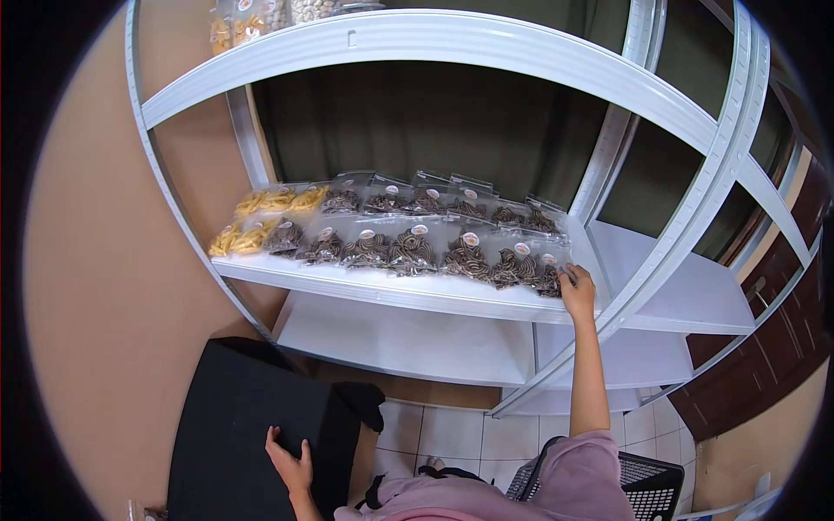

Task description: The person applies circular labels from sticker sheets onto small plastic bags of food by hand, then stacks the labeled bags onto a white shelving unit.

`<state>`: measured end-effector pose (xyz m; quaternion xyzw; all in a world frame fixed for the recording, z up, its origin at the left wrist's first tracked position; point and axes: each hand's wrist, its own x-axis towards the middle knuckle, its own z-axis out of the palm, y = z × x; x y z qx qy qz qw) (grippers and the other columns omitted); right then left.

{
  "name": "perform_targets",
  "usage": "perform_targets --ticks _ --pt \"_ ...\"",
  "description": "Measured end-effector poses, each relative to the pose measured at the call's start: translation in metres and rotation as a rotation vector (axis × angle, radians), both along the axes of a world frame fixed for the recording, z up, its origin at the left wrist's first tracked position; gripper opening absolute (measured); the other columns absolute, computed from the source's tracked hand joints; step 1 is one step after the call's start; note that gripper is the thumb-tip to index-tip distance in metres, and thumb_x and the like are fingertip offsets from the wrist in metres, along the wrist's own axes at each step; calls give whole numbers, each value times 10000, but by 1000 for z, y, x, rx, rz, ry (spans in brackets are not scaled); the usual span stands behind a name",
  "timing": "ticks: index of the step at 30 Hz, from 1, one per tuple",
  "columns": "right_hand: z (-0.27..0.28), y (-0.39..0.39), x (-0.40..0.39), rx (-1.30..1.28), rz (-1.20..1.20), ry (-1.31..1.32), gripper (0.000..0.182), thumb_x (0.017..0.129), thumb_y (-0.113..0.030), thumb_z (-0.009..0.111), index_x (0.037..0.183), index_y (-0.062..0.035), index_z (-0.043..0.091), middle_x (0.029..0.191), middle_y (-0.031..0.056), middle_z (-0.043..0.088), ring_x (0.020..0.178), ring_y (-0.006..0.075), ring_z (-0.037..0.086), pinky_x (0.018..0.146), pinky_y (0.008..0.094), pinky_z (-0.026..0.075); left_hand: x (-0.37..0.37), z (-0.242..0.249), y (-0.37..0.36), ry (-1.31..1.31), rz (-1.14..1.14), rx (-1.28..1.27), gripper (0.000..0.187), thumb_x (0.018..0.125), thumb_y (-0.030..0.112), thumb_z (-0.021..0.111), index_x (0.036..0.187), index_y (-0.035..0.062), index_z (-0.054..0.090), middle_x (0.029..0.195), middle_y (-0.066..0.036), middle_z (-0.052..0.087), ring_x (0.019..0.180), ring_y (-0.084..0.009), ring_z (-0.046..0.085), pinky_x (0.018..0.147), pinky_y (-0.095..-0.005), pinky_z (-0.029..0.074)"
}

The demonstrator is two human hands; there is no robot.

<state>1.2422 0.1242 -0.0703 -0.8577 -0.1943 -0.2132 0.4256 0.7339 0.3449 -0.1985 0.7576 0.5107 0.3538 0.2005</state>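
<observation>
My right hand (578,291) reaches to the right end of the white shelf, its fingers curled on the edge of a clear bag of dark striped pieces (549,280) at the end of the front row. The bag stays on the shelf, partly covered by my fingers. Several similar clear bags with round labels, such as a middle bag of striped pieces (413,252), stand in two rows. Bags of yellow sticks (254,236) fill the left end. My left hand (289,463) is low at the left, fingers apart and holding nothing, over a black-covered box-shaped surface (252,408).
A white metal upright (686,226) stands right of my right hand. Above, an upper shelf (434,35) carries more bags. A lower shelf (408,339) sits below. Near my body at the right is a black mesh basket (653,486). A brown door (756,356) is farther right.
</observation>
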Motion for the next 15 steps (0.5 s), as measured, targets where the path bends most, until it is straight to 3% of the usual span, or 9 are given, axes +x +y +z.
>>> perform_targets --ticks 4,6,7,9,11,13,15 --pt "-11 -1 9 -94 17 -91 342 738 -182 543 998 38 574 1050 244 535 1017 370 485 912 384 350 -5 0 -1 -113 -43 0 653 658 60 640 1216 -22 311 1146 -180 422 1094 -304 401 957 -358 293" --pt "-18 1 10 -57 -122 -308 345 739 -172 570 1005 47 555 1039 229 543 1007 369 485 901 402 350 -14 -2 1 -219 -44 -5 656 665 59 637 1222 -16 298 1163 -168 407 1117 -284 383 971 -353 278" --pt "-4 2 -11 -59 -74 -429 329 745 -159 580 999 50 555 1050 222 538 1028 362 471 908 414 340 -20 0 2 -256 -17 -27 658 668 60 637 1222 -22 292 1176 -169 393 1130 -284 371 975 -353 274" --pt "-3 8 -39 -72 -186 -635 330 774 -159 574 1047 24 544 1101 205 517 1053 344 458 911 408 332 -41 -1 4 -280 84 10 650 667 57 639 1212 -25 296 1182 -173 375 1142 -293 359 984 -353 271" --pt "-10 19 -81 37 -73 -739 282 788 -104 537 1033 35 544 1094 190 515 1055 327 449 896 405 337 -76 0 -1 -291 212 46 657 672 60 640 1216 -25 282 1198 -175 345 1147 -299 353 979 -359 278" --pt "-39 39 -129 -6 -45 -700 274 780 -64 501 1036 23 542 1069 172 524 1043 318 455 892 415 337 -119 3 -8 -285 374 56 668 674 62 642 1222 -25 270 1206 -175 333 1151 -300 349 973 -363 283" --pt "-80 64 -177 -106 178 -650 290 745 -31 493 1028 17 540 1052 168 525 1043 318 453 893 429 333 -163 5 -19 -297 588 73 706 668 83 659 1231 -25 246 1214 -175 308 1148 -302 339 951 -378 294"
